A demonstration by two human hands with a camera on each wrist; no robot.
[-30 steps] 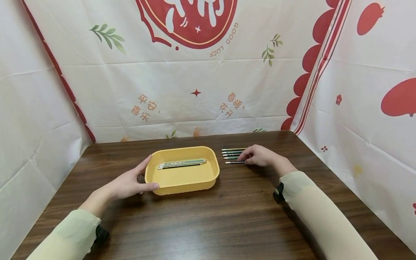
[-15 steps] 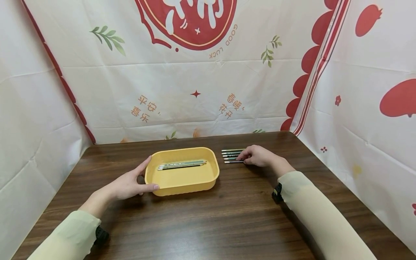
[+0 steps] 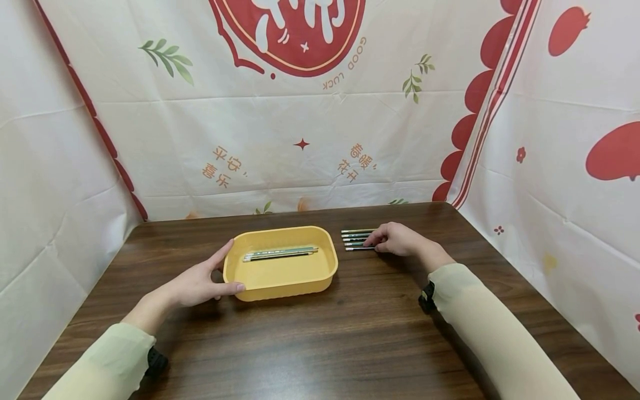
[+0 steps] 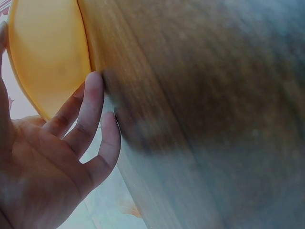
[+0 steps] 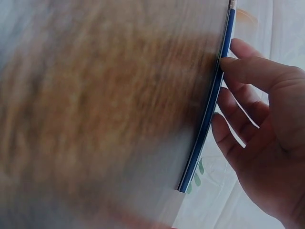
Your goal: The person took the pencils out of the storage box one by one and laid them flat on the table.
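Note:
On the table stands a yellow plastic tray (image 3: 287,292), with several pencils (image 3: 279,254) lying side by side inside. My left hand (image 3: 196,284) holds its left end, the thumb over the near rim and the other fingers along the end wall. In the left wrist view, those fingers touch the yellow wall (image 4: 50,52). To the right of the tray, several pencils (image 3: 354,235) lie in a row, eraser ends leftward. My right hand (image 3: 401,240) pinches the nearest pencil (image 3: 356,249). In the right wrist view, the thumb rests on this dark blue pencil (image 5: 206,112), fingers behind it.
The dark wooden table (image 3: 300,350) reaches back to a white printed cloth (image 3: 270,128), which also hangs at both sides. A black strap (image 3: 426,297) shows at the right wrist, and another black strap (image 3: 156,361) at the left.
The nearest pencil has moved away from me, up against the row, with my right hand shifting slightly left. During the last half second hardly anything moves. My left hand and the tray stay put.

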